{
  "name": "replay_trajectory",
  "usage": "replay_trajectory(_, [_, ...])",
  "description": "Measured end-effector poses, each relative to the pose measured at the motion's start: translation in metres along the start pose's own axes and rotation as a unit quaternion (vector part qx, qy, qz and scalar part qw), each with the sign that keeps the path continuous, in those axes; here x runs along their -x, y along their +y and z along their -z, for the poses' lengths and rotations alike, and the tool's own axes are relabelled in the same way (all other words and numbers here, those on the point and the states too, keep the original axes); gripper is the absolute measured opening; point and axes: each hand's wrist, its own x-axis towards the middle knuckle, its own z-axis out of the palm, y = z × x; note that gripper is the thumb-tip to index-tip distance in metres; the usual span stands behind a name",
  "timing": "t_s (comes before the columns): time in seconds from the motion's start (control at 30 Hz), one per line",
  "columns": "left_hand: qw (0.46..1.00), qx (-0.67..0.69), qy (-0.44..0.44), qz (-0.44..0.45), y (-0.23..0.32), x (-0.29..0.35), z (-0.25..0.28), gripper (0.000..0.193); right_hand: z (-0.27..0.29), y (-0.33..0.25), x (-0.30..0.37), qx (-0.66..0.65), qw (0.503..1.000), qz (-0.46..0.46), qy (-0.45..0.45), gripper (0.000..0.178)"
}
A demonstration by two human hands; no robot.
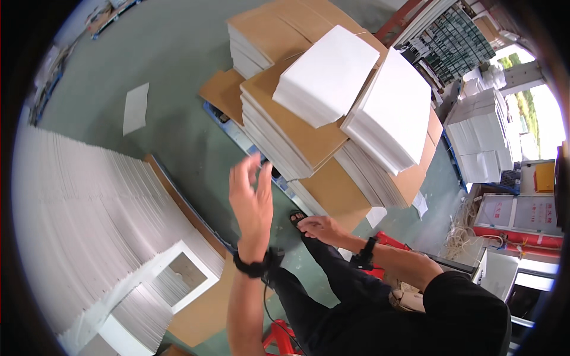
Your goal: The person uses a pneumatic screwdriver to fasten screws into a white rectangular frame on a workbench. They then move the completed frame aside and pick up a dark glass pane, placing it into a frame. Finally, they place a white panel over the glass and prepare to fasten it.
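Note:
My left hand (252, 199) is raised in the air with its fingers spread and nothing in it; a black band sits on its wrist. It hovers between a big slanted stack of white sheets (89, 202) on my left and a pallet stack of white sheets topped with brown cardboard (297, 127). My right hand (320, 228) lies loosely on my knee in dark trousers, holding nothing, also with a black wristband. Just beyond it my foot in a dark sandal (298, 218) rests on the green floor.
A white open box frame (178, 270) lies on the near stack, over a brown board (205, 308). More white bundles (395, 113) sit on the pallet. A single white sheet (136, 108) lies on the floor. Red stool legs (279, 335) show below me; shelving (457, 38) stands far right.

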Motion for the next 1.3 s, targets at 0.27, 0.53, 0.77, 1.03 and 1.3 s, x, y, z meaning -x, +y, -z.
replay_trajectory(0.27, [0.952, -0.266, -0.104, -0.115, 0.023, -0.150, -0.113, 0.057, 0.127, -0.152, -0.005, -0.128, 0.937, 0.182, 0.270, 0.036])
replay_trajectory(0.53, [0.946, -0.273, -0.124, -0.121, 0.018, -0.152, -0.134, 0.064, 0.177, -0.210, -0.039, -0.195, 0.942, 0.149, 0.231, 0.031])
replay_trajectory(0.77, [0.970, -0.186, -0.096, -0.123, 0.024, -0.153, -0.122, 0.066, 0.175, -0.219, -0.034, -0.194, 0.919, 0.249, 0.235, 0.019])
replay_trajectory(1.03, [0.998, 0.019, -0.026, 0.048, 0.011, -0.028, -0.028, 0.073, 0.141, -0.155, 0.044, -0.032, 0.959, 0.255, 0.119, 0.011])
replay_trajectory(1.3, [0.852, 0.244, 0.042, 0.461, -0.072, 0.230, 0.055, 0.038, 0.062, -0.077, 0.055, 0.201, 0.968, 0.104, -0.110, 0.020])
